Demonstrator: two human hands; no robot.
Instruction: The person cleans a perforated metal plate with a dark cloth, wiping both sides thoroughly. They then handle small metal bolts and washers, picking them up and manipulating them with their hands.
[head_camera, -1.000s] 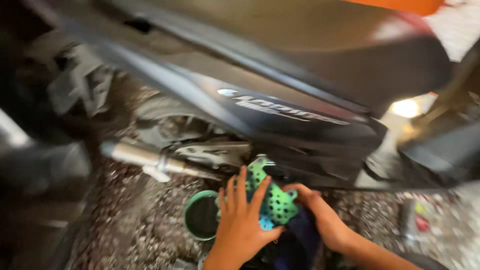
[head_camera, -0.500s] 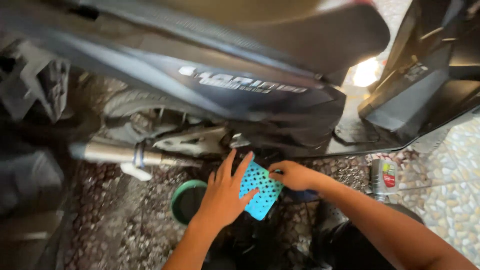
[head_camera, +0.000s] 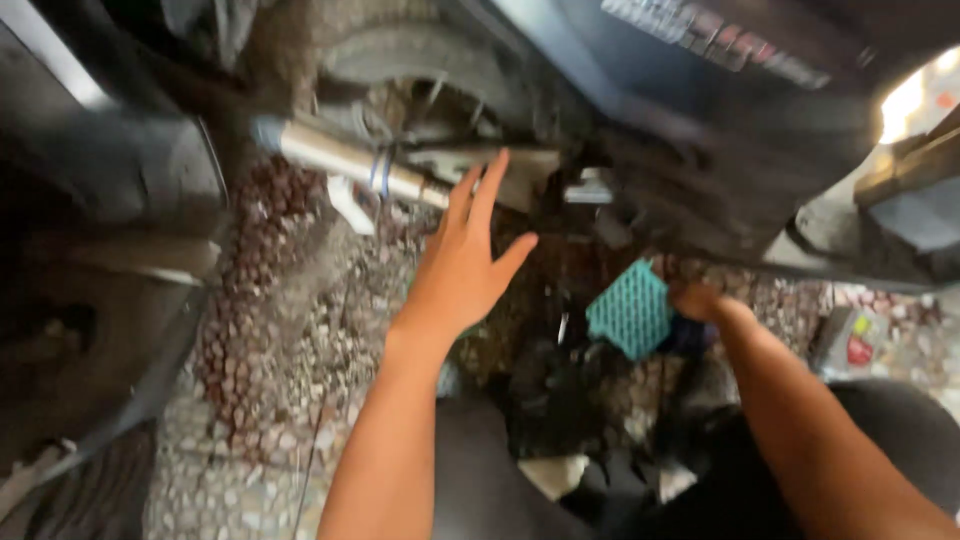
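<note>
My left hand (head_camera: 463, 262) is stretched forward with fingers spread, holding nothing, just below the silver exhaust pipe (head_camera: 345, 160) of a dark scooter (head_camera: 720, 110). My right hand (head_camera: 700, 300) grips the edge of a teal perforated cloth (head_camera: 630, 310) low under the scooter's body. The fingers of that hand are partly hidden by the cloth and by shadow.
The ground is pebbled stone (head_camera: 290, 330). A dark panel (head_camera: 90, 250) fills the left side. A small canister with a red label (head_camera: 850, 340) lies at the right. My dark-clad knees (head_camera: 560, 490) take up the bottom of the view.
My left hand has let go of the cloth and reached up towards the exhaust pipe. The view has swung closer under the scooter; the green cup is no longer visible.
</note>
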